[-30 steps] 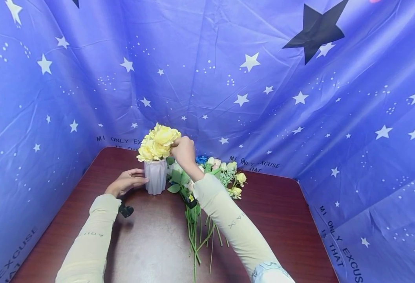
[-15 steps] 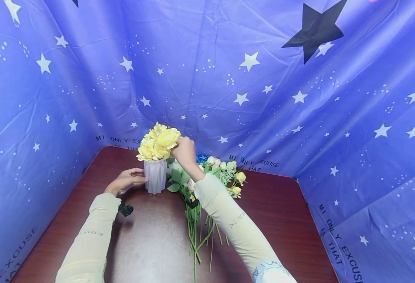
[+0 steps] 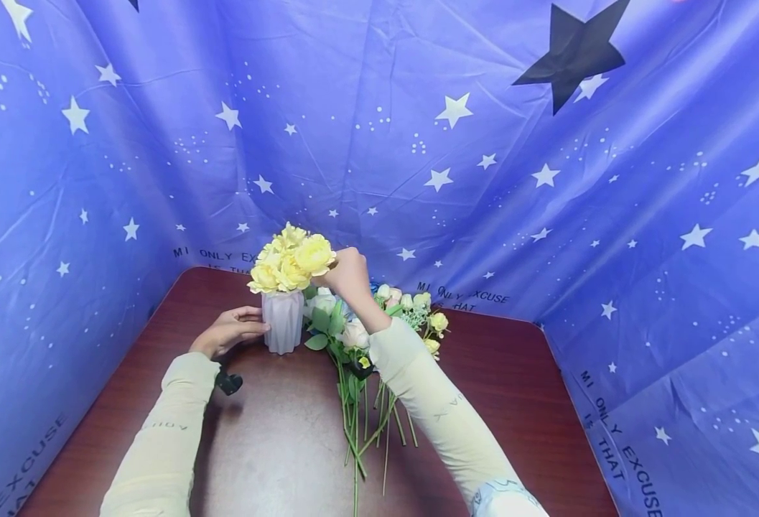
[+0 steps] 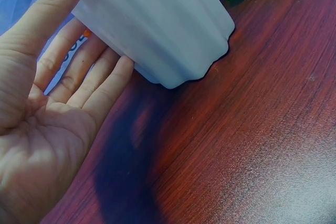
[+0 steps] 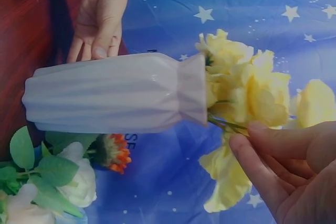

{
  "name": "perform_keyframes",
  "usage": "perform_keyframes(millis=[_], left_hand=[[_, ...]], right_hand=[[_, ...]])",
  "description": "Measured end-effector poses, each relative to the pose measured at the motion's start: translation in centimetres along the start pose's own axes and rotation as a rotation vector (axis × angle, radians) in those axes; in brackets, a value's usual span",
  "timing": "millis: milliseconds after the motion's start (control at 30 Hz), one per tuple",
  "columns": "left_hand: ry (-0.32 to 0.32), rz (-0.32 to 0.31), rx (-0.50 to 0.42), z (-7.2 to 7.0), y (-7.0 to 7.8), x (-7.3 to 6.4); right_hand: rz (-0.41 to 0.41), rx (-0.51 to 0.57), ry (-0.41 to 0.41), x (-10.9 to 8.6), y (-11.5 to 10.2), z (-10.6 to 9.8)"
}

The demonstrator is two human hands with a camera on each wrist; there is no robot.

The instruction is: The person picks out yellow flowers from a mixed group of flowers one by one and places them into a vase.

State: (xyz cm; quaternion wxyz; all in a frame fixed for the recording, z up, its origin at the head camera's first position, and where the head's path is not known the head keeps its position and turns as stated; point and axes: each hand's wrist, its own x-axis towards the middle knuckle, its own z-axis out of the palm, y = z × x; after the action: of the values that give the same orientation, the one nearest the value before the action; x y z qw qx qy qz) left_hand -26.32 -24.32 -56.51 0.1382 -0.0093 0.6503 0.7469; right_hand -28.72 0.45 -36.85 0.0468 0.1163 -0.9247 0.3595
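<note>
A pale, ribbed vase (image 3: 282, 323) stands upright on the table, filled with ruffled yellow flowers (image 3: 282, 262). My left hand (image 3: 233, 330) is at the vase's left side, its fairly straight fingers touching the wall; the left wrist view shows the fingertips against the vase (image 4: 163, 30) near its base. Above the rim, my right hand (image 3: 348, 280) pinches a thin green stem between thumb and forefinger. In the right wrist view, this hand (image 5: 294, 169) is just outside the vase mouth, with yellow petals (image 5: 265, 95) around the fingers. The stems' lower ends are hidden inside the vase.
Right of the vase lies a pile of loose flowers with long green stems (image 3: 356, 431): white roses (image 3: 355, 334), small yellow blooms (image 3: 439, 322) and an orange flower (image 5: 113, 153). A starry blue cloth (image 3: 366, 143) walls in the brown table (image 3: 482, 402).
My right hand has shifted slightly right, and the nearest yellow bloom leans further right with it. More of a pale rose in the pile now shows. The left hand stays at the vase.
</note>
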Motion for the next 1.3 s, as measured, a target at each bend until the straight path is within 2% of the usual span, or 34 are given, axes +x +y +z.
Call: perform_keyframes(millis=[133,367,567,900,1167,1300], left_hand=[[-0.004,0.01,0.006,0.0,-0.1,0.0],[-0.006,0.013,0.015,-0.1,-0.2,0.2],[-0.005,0.007,0.023,-0.2,-0.2,0.2],[-0.017,0.02,0.013,-0.2,-0.2,0.0],[-0.011,0.017,0.011,0.0,-0.2,-0.1],[-0.011,0.01,0.017,0.0,-0.3,0.0]], right_hand=[[-0.001,0.067,-0.029,-0.3,0.4,-1.2],[0.067,0.267,-0.088,-0.8,1.5,-4.2],[0.049,0.375,-0.074,-1.4,3.1,-6.9],[0.046,0.32,-0.025,-3.0,5.9,-10.3],[0.081,0.255,0.026,-4.2,8.6,-11.7],[0.129,0.284,0.057,-4.8,10.3,-12.0]])
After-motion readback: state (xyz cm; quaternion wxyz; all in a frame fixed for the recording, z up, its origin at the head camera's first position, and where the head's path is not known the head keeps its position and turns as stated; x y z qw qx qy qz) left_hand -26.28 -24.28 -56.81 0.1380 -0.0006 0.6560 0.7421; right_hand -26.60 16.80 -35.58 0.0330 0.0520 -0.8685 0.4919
